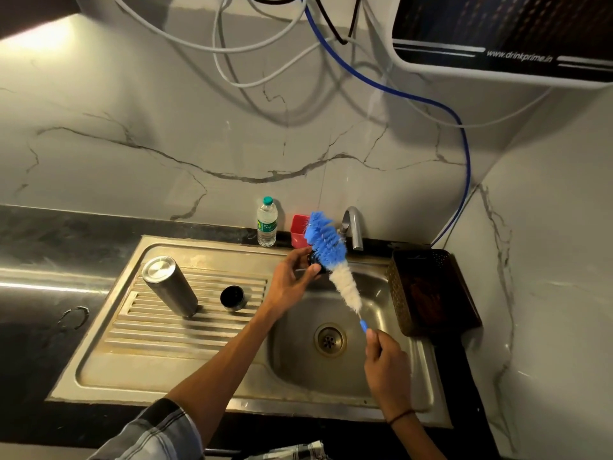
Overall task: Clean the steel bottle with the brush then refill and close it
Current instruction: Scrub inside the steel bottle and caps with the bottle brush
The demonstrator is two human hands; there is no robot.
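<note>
The steel bottle [169, 287] stands upside down on the sink's ribbed drainboard [159, 330]. Beside it to the right sits a round steel cap [233, 297] with a dark inside. My right hand [384, 363] grips the blue handle end of a long bottle brush [335, 260], whose white and blue bristles point up and away over the basin. My left hand [292, 277] holds a small dark object [315, 264] against the blue bristles; most of that object is hidden behind the brush and my fingers.
The sink basin [391, 376] with its drain lies below my hands, and the tap [353, 227] rises behind it. A plastic water bottle [267, 224] and red cup [297, 229] stand at the back. A brown perforated basket [428, 293] sits on the right. Hoses hang overhead from a water purifier [504, 34].
</note>
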